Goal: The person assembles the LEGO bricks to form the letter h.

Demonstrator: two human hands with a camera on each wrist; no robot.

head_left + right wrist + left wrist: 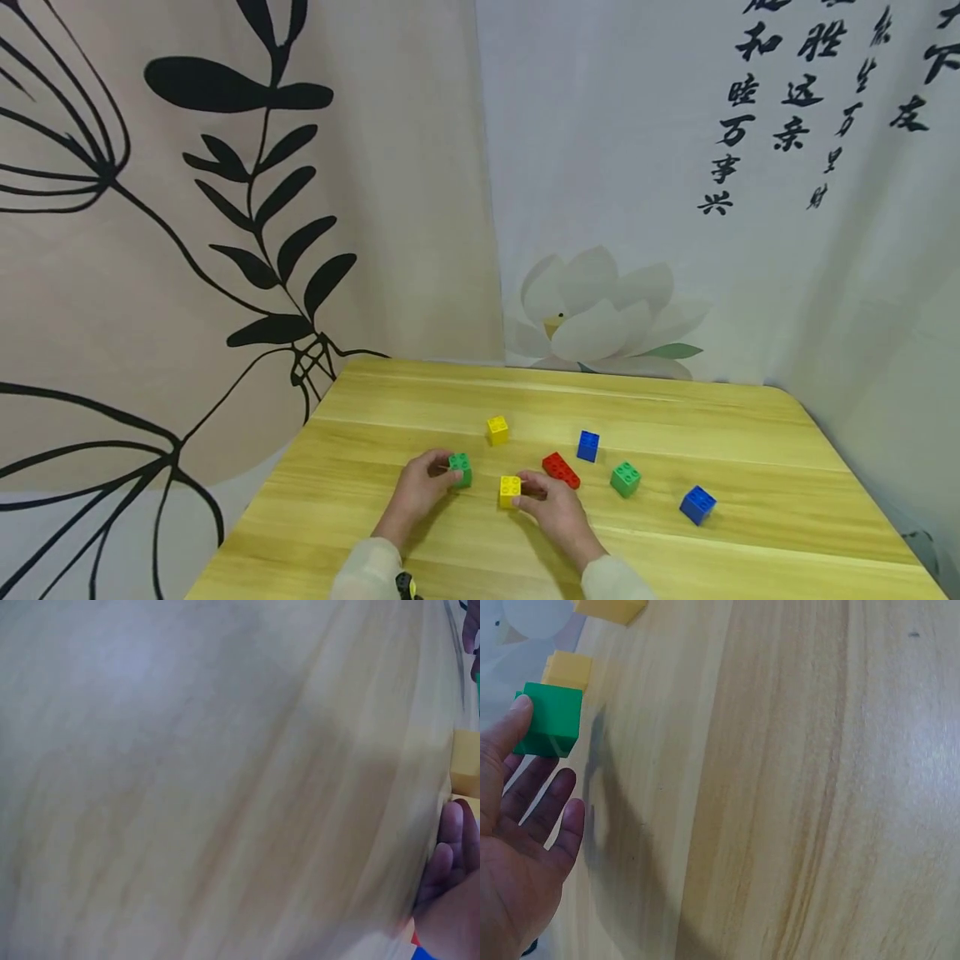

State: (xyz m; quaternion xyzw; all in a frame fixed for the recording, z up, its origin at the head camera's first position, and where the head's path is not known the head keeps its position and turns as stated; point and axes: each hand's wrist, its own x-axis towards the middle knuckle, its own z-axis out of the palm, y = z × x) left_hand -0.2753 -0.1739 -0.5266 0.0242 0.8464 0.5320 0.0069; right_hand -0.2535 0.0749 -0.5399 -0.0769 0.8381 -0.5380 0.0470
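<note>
My left hand [418,493] pinches a green toy building block [461,471] between thumb and fingers. The left wrist view shows the thumb on one side of that green block [553,718], the other fingers spread below. With my right hand [558,515] I pinch a yellow block [510,492] by its right side. The two held blocks are apart, the green one farther left. At the edge of the right wrist view are the same yellow block [466,757] and part of my right hand [454,874]. A red block [561,470] lies just behind the right hand.
On the wooden table [750,450] also stand another yellow block [497,430] toward the back, a blue block [588,446], a green block [626,479] and a second blue block [698,505] at the right. A printed cloth [420,183] hangs behind the table.
</note>
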